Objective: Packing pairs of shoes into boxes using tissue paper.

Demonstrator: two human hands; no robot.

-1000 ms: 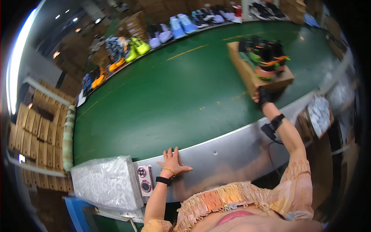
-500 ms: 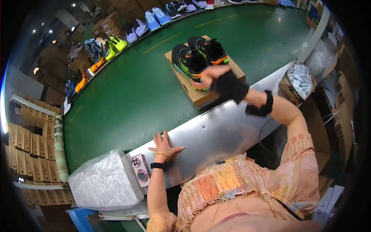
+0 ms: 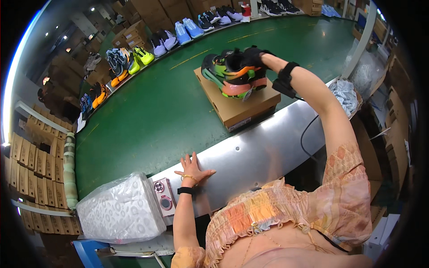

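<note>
My right hand (image 3: pixel 257 57), in a black glove, grips a pair of black sneakers (image 3: pixel 230 77) with green and orange soles. Its fingers are partly hidden behind the shoes. The pair is tipped, with soles and heels turned towards me, over a closed brown shoebox (image 3: pixel 243 109); whether they still touch the lid I cannot tell. Fingers spread, my left hand (image 3: pixel 192 170) lies flat and empty on the metal edge strip (image 3: pixel 243 156). Beside it lies a pink phone (image 3: pixel 163 196) with a ring on its back.
A plastic-wrapped stack of white patterned paper (image 3: pixel 120 207) lies left of the phone. Several sneakers (image 3: pixel 182 32) line the far edge of the green conveyor belt (image 3: pixel 143 116). Shoeboxes (image 3: pixel 38 165) are stacked at the left. At the right stands a carton of small packets (image 3: pixel 344 96).
My right hand has moved up and away from me, closing on the sneakers. The shoes have gone from standing on the box lid to tipped together. My left hand stays in place.
</note>
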